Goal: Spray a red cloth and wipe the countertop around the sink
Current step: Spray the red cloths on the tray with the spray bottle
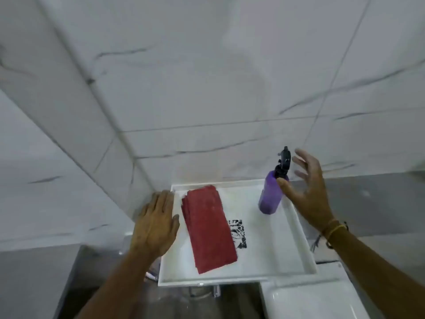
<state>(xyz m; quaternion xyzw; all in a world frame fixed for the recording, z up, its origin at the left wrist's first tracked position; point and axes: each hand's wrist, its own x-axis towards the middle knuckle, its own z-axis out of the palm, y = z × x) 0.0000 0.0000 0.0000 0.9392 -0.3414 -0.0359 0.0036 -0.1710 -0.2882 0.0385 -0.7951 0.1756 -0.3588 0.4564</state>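
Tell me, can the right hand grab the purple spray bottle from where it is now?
Probably yes. The right hand is open right beside the purple spray bottle, thumb almost at its neck, and nothing sits between them. The bottle stands upright in the white tray, apart from the red cloth.

cloth [208,229]: red
bottle [270,196]: purple, black sprayer at 12 o'clock
tray [296,229]: white, black print at centre
wall [207,77]: white, grey veins
wristband [333,229]: yellow
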